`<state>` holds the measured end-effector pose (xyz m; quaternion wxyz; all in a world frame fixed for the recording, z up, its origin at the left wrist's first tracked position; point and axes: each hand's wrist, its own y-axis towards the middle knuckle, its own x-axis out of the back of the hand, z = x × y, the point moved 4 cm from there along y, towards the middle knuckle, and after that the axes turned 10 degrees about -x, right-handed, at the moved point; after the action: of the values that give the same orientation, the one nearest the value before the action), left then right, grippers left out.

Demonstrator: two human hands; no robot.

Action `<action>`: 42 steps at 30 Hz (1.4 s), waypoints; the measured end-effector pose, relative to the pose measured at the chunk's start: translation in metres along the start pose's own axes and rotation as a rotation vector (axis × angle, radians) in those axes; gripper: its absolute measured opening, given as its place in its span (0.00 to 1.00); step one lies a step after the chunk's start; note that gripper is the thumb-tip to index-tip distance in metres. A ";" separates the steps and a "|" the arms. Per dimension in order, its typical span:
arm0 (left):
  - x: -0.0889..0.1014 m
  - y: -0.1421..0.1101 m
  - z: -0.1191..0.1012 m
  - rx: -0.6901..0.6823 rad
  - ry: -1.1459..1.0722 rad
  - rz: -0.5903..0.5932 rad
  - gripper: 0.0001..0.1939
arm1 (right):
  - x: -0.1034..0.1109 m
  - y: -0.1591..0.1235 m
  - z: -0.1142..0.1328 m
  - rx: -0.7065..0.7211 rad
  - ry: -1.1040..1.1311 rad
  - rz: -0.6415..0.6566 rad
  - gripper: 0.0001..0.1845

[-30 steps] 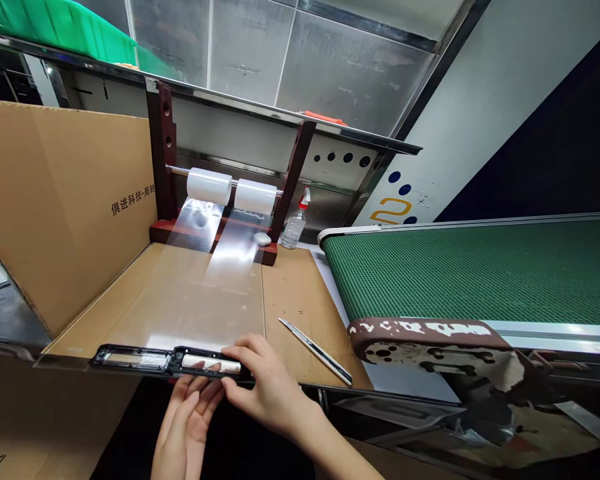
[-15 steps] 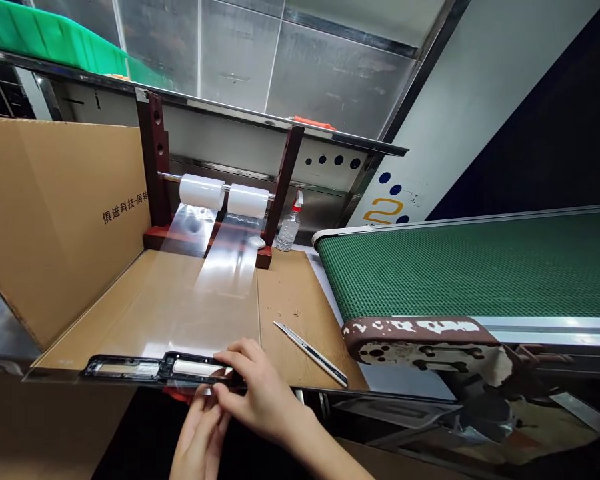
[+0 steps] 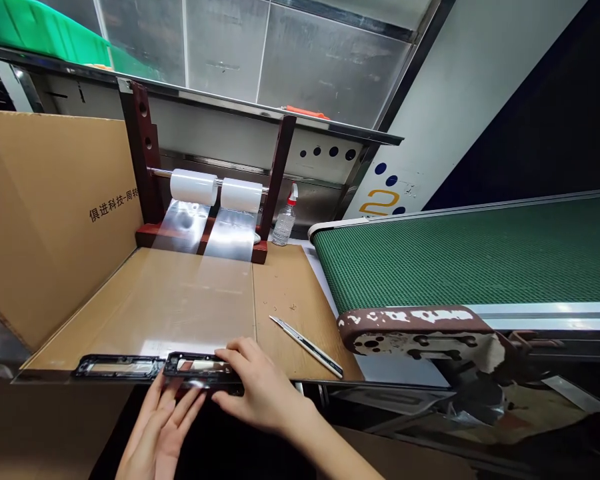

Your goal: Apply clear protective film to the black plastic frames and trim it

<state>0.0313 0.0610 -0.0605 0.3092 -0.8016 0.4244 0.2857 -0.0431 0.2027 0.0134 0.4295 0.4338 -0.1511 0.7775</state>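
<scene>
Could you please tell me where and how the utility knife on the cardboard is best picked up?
Probably by the rear half of the utility knife, coming from above on the near right side. It lies flat and slanted on the cardboard, its tapered tip pointing away to the left and its blunt end close to the cardboard's front edge.

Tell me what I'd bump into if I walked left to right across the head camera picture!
Upright cardboard panel → left black frame → right black frame → right hand → utility knife → green conveyor belt.
</scene>
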 end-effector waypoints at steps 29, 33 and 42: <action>-0.025 -0.018 -0.022 -0.109 0.190 -0.044 0.27 | 0.004 0.003 -0.008 -0.054 -0.071 0.016 0.18; -0.029 -0.019 -0.025 -0.140 0.207 -0.060 0.29 | 0.007 0.003 -0.008 -0.063 -0.073 0.008 0.18; 0.040 0.001 -0.010 -0.088 0.261 0.020 0.30 | 0.007 0.002 -0.011 -0.093 -0.097 0.035 0.22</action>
<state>0.0511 0.0328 -0.0830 0.2129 -0.8405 0.4560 0.2006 -0.0523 0.2116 0.0127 0.4279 0.4479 -0.2154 0.7549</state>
